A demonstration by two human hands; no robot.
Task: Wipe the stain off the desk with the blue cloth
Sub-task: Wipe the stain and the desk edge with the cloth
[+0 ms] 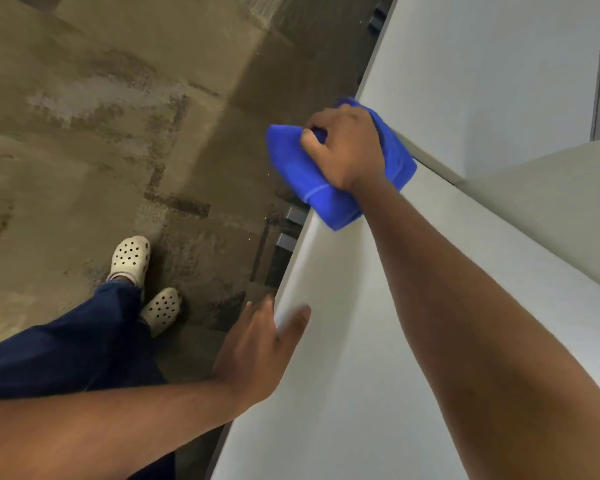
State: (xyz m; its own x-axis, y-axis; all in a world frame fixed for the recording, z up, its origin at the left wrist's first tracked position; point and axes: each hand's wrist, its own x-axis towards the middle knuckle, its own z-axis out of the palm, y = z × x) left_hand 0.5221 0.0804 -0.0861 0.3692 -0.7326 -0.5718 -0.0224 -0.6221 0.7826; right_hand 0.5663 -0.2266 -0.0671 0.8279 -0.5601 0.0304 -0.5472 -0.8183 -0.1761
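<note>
Two hands: right [347, 147] grips one blue cloth [312, 183], left [257, 344] seemingly clasps desk [354, 393] (its edge).

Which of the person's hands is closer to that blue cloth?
Right. The right hand grips the blue cloth from above at the desk edge. The left hand holds the same edge nearer the person's body, apart from the cloth.

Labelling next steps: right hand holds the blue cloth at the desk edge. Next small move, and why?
Probably slide the bunched blue cloth inward onto the pale grey desk top: the right hand grips it half overhanging the edge, the left hand holds the edge. No stain shows, so direction is a guess.
</note>
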